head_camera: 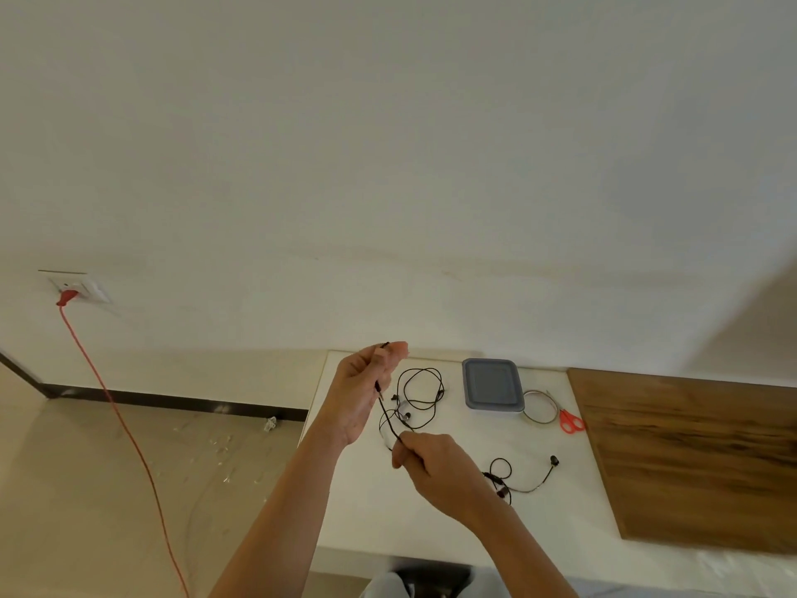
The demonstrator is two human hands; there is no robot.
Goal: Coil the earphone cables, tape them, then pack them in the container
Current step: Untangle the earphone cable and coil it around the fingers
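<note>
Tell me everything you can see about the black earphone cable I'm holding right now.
The black earphone cable is thin and dark, apparently rubber-coated. One end is pinched at the left hand's fingertips, raised above the white table. It runs taut, down to the right hand, which grips it. The rest lies in loose, uncoiled loops on the table, earbuds among them.
</note>
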